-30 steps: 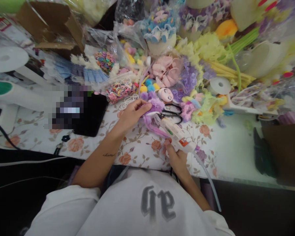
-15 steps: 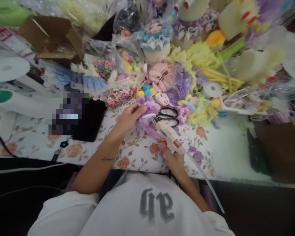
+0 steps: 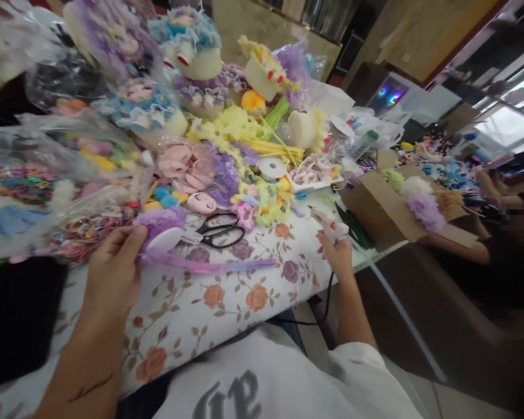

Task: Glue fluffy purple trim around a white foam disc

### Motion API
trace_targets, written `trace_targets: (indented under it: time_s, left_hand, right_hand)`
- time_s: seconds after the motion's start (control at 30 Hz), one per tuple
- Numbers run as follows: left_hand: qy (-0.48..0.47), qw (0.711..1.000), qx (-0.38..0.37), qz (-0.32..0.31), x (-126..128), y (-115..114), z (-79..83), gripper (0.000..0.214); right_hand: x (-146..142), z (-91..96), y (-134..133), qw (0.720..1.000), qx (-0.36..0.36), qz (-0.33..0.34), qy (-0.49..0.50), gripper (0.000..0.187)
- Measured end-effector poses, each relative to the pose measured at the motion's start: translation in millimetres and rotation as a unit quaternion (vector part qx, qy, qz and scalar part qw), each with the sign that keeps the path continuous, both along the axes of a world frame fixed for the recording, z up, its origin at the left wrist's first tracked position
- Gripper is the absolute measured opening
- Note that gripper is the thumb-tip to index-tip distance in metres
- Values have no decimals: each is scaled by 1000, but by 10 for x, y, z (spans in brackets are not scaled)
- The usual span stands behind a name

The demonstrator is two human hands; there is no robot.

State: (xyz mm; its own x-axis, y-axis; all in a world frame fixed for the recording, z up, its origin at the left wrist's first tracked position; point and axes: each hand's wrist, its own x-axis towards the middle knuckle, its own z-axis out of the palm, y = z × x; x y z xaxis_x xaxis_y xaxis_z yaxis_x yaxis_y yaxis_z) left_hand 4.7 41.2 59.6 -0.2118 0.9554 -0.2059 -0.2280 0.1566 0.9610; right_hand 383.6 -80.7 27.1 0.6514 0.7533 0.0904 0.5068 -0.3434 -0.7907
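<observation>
My left hand (image 3: 116, 267) is closed, pinching a fluffy purple piece (image 3: 168, 217) with a flat white oval (image 3: 165, 241) at its front. A pink-purple strip (image 3: 227, 266) trails from it to the right over the tablecloth. In my right hand (image 3: 338, 253) is a hot glue gun (image 3: 329, 222), white with orange parts, held near the table's right side. Its long clear glue stick (image 3: 397, 305) sticks out behind. Black-handled scissors (image 3: 220, 238) lie just right of the purple piece. A small pink doll face (image 3: 202, 203) rests behind them.
Bags of small coloured bands (image 3: 85, 233) and a dark tablet (image 3: 20, 314) are at the left. Finished dolls (image 3: 192, 41) and yellow ruffles (image 3: 227, 125) pile up behind. An open cardboard box (image 3: 375, 206) with pompoms stands at the right; another person's arm (image 3: 458, 247) is beyond.
The view has turned to the right. My right hand has carried the glue gun away from the purple piece, out to the right. My left hand still holds the piece.
</observation>
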Motion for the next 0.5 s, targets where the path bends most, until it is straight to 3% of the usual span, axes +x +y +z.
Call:
trace_targets:
  time_s: [0.1,0.2,0.43,0.5]
  left_hand:
    - [-3,1000,-7,-8,39,-17,26,20]
    - [-11,999,-12,-31,39,-8,-45,21]
    - [66,994,53,-62,-85,90,-451,13]
    - [73,980,121,-142,-114,89,-519,13]
  right_hand:
    - [516,14,49,998,-53,-37,10,41]
    - [782,-38,169,996,-88,-28,21,37]
    - [847,-129,345,996,-85,-38,-6,34]
    - [765,-103,262,995,-78,-44,-33,37]
